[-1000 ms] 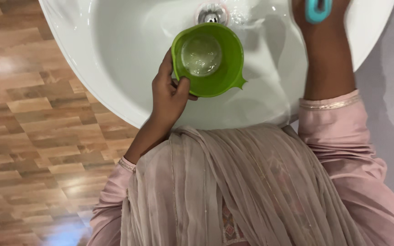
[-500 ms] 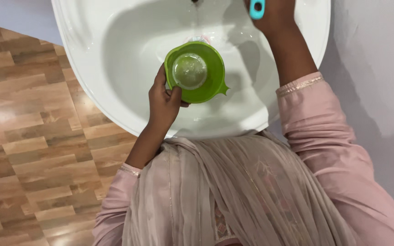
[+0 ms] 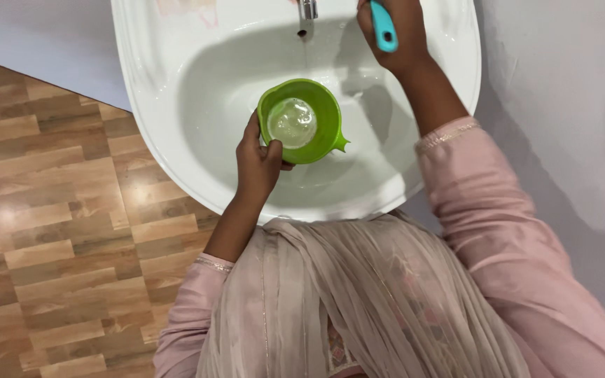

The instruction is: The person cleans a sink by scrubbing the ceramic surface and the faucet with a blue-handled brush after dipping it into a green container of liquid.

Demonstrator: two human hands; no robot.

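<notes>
My left hand (image 3: 259,162) grips the near rim of a green plastic bowl (image 3: 322,136) with a small spout, held level over the middle of a white washbasin (image 3: 155,119). A little water lies in the bowl's bottom. My right hand (image 3: 395,36) is raised at the basin's far right side, closed around a turquoise handle (image 3: 384,28); the rest of that tool is hidden by the hand. A chrome tap (image 3: 307,15) stands at the basin's far edge, just left of my right hand.
Wood-pattern floor (image 3: 50,231) lies to the left of the basin. A pale grey wall (image 3: 561,112) runs along the right. My pink sleeves and a sheer scarf (image 3: 344,301) fill the lower part of the view.
The view has pulled back, so the tap and the basin's far rim now show. My right hand with the turquoise handle is lower in view, near the tap. The bowl stays held over the basin.
</notes>
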